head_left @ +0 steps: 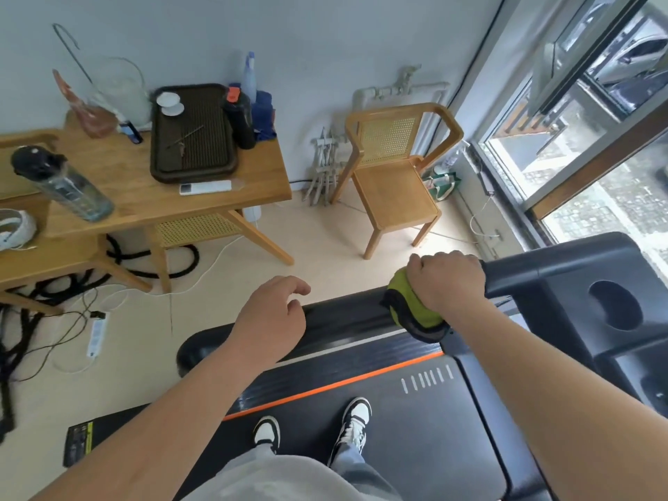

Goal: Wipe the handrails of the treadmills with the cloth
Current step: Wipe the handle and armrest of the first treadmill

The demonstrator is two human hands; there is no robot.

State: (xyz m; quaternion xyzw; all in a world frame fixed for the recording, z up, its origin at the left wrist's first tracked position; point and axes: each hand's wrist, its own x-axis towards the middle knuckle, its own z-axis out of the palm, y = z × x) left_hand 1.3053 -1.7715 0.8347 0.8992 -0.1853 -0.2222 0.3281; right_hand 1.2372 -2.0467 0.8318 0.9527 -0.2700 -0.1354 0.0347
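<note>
Left grip (271, 316) hangs loose-fingered above the treadmill (347, 320) edge; right grip (448, 283) clasps cloth (412, 312) round handrail (513, 280).

One head-worn wide-angle view looks steeply down, close above the treadmill (415, 410).

This looks like a lived-in room of a home or small private lounge with exercise gear set in it, not a commercial gym. A single treadmill (415, 403) stands near, on the right, beside a large window (578, 139). On the far left, a wooden table (126, 197) carries a dark tea tray (193, 135), a white remote control (205, 187) and a water bottle (61, 182). A cane-backed wooden chair (394, 179) stands by the far wall. A white power strip (97, 332) lies among loose cables on the pale floor.
</note>
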